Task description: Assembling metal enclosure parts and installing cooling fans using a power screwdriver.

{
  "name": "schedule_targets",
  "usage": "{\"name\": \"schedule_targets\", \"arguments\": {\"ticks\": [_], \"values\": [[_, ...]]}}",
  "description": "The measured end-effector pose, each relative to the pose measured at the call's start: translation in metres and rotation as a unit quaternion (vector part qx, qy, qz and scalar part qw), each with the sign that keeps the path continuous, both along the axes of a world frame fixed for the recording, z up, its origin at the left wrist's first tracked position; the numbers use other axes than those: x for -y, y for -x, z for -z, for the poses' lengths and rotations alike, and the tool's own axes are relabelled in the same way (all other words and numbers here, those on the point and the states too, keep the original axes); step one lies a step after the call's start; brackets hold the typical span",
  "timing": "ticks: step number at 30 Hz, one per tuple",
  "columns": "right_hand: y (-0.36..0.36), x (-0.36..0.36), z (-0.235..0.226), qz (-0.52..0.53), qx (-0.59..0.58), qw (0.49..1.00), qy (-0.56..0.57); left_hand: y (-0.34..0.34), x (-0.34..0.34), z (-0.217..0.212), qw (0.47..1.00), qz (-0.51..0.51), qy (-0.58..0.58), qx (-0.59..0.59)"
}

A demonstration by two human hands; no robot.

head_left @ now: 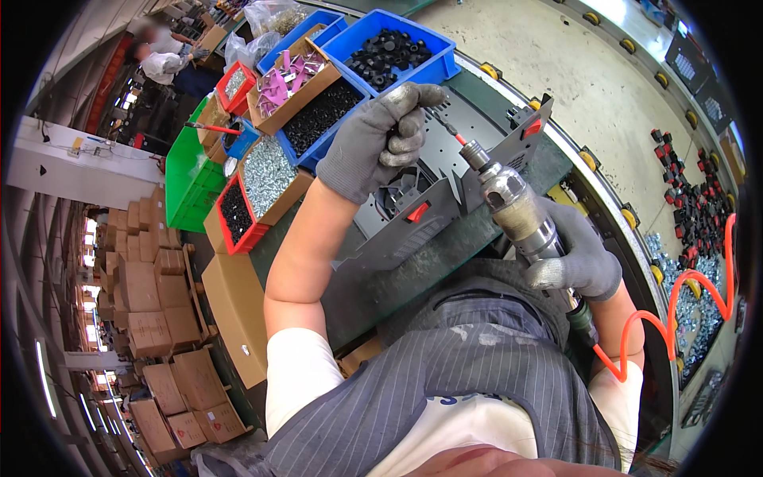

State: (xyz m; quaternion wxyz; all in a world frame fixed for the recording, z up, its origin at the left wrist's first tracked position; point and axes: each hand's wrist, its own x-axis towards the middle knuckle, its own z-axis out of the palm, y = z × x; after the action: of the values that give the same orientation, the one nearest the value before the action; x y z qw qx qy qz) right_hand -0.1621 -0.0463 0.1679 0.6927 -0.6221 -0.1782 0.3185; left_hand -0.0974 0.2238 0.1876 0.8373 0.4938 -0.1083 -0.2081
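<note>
My right hand [584, 254], in a grey glove, is wrapped round a metal air screwdriver [513, 203]. Its long bit points up and left, toward my left hand. An orange coiled hose [675, 322] trails from the tool's rear end. My left hand [377, 139], also gloved, is raised with curled fingers beside the bit's tip. What its fingertips pinch, if anything, is too small to make out. Below both hands lies a grey sheet-metal housing [409, 226] with upright sides. It carries a black fan [395, 197], a red part [418, 212] and another red part [532, 127].
Beyond my left hand stand a blue bin [445, 60] of black parts, a carton [266, 119] of pink-wrapped pieces, a carton of screws [270, 175] and a green crate [181, 171]. A roller line [588, 159] curves along the right. Another person [163, 60] works at far left.
</note>
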Motion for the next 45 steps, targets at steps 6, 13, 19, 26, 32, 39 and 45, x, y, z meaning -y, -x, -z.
{"name": "schedule_targets", "arguments": {"ticks": [6, 13, 19, 26, 32, 39, 45], "values": [[-0.002, -0.013, 0.005, -0.01, -0.01, 0.999, -0.047, 0.012, 0.006, -0.005, 1.0, -0.016, 0.016, -0.008], [0.002, -0.02, 0.004, -0.007, 0.011, 1.0, -0.009, 0.016, 0.006, 0.0, 0.998, -0.023, 0.046, -0.038], [0.001, -0.02, 0.006, -0.02, 0.037, 0.999, 0.024, 0.024, 0.007, -0.004, 0.998, -0.048, -0.034, 0.014], [0.02, 0.016, 0.012, 0.033, 0.009, 0.999, 0.0, 0.014, 0.001, 0.004, 0.985, -0.069, -0.141, 0.076], [0.051, 0.067, 0.05, 0.063, -0.065, 0.995, 0.042, -0.009, 0.004, 0.057, 0.923, 0.007, -0.383, 0.022], [0.045, 0.057, 0.124, 0.037, -0.058, 0.994, 0.082, -0.035, 0.014, 0.122, 0.776, 0.153, -0.595, 0.139], [0.033, 0.053, 0.138, -0.017, -0.095, 0.991, 0.096, -0.03, 0.002, 0.132, 0.828, 0.128, -0.535, 0.111]]}}
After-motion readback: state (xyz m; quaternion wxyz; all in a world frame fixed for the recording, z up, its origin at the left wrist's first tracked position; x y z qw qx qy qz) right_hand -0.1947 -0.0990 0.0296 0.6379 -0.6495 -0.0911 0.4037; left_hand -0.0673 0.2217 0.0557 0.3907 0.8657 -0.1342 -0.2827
